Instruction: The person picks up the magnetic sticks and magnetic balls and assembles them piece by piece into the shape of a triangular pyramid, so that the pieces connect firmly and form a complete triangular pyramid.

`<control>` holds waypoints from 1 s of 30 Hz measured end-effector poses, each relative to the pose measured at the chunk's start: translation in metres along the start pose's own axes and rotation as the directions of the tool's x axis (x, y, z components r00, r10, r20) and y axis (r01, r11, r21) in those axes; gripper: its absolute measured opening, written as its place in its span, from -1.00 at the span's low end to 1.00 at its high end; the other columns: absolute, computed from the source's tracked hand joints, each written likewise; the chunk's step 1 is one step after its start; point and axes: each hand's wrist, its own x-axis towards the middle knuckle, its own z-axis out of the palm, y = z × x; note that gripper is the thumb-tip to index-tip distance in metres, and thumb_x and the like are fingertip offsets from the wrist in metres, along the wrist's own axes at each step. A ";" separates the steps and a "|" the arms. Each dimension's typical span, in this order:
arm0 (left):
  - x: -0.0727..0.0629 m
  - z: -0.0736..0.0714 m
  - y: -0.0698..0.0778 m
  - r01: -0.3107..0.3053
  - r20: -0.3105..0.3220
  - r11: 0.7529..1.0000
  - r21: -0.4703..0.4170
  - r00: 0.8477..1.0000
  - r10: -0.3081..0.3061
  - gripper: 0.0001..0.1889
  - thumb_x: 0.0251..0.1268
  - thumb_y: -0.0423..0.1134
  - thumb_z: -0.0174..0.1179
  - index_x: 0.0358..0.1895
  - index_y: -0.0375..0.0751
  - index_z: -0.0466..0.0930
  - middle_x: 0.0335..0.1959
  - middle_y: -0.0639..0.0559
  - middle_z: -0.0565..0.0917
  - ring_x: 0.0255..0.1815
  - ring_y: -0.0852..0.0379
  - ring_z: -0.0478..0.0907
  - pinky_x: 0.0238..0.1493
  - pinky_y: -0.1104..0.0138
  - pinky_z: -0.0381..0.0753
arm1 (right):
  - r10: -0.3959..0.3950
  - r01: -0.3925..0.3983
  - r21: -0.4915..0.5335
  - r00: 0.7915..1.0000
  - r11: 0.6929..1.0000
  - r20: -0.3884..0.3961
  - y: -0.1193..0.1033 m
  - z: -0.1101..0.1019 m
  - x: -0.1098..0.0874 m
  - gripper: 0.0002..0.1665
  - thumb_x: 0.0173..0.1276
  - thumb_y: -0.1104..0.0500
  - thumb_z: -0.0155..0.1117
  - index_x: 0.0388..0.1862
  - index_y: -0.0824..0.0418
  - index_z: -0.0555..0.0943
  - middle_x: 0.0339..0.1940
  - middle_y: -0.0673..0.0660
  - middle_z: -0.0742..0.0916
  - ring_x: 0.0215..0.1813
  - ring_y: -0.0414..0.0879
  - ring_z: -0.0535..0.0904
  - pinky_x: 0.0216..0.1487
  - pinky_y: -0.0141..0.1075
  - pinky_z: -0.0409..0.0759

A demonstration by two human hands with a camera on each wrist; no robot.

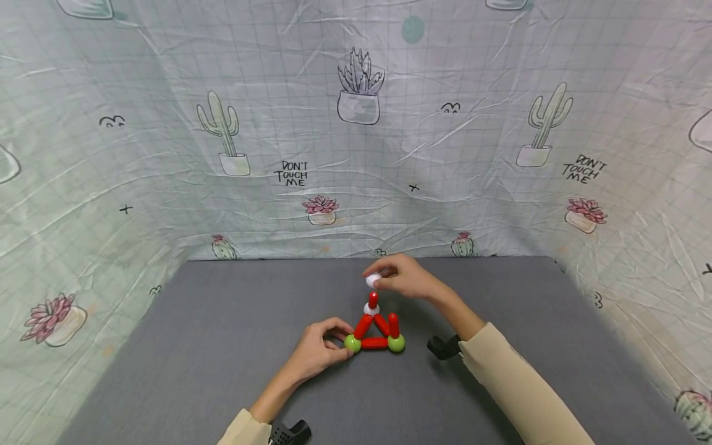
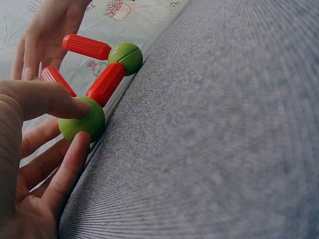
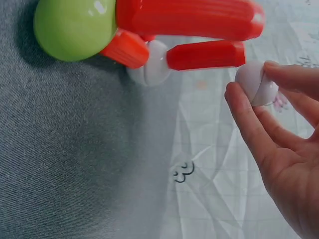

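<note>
On the table lies a triangle of red rods [image 1: 375, 343] joined by balls. My left hand [image 1: 319, 350] pinches its left green ball [image 2: 82, 122] between thumb and fingers. The right corner is another green ball [image 1: 396, 343], with a red rod [image 1: 394, 325] standing up from it. At the far corner sits a white ball [image 1: 371, 309] bearing a second upright red rod [image 3: 207, 55]. My right hand [image 1: 408, 277] holds a loose white ball [image 3: 256, 83] by its fingertips, right at the top of that far rod.
The grey table [image 1: 233, 321] extends around the triangle. A printed cloth [image 1: 356, 154] with cactus drawings hangs behind it and along both sides. Black wrist devices sit at the right cuff [image 1: 444, 347] and the left cuff [image 1: 290, 432].
</note>
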 end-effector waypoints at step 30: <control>0.001 0.000 -0.001 -0.014 0.000 1.000 -0.011 1.000 0.014 -0.66 0.07 -0.38 0.50 -0.03 -0.24 0.73 -0.10 -0.19 0.76 -0.13 0.06 0.69 -0.28 0.43 0.69 | -0.125 0.125 0.004 0.992 0.992 -0.007 -0.006 0.008 -0.029 -0.67 0.43 0.34 0.34 0.15 0.29 0.69 0.12 0.23 0.75 0.12 0.08 0.67 0.17 -0.15 0.71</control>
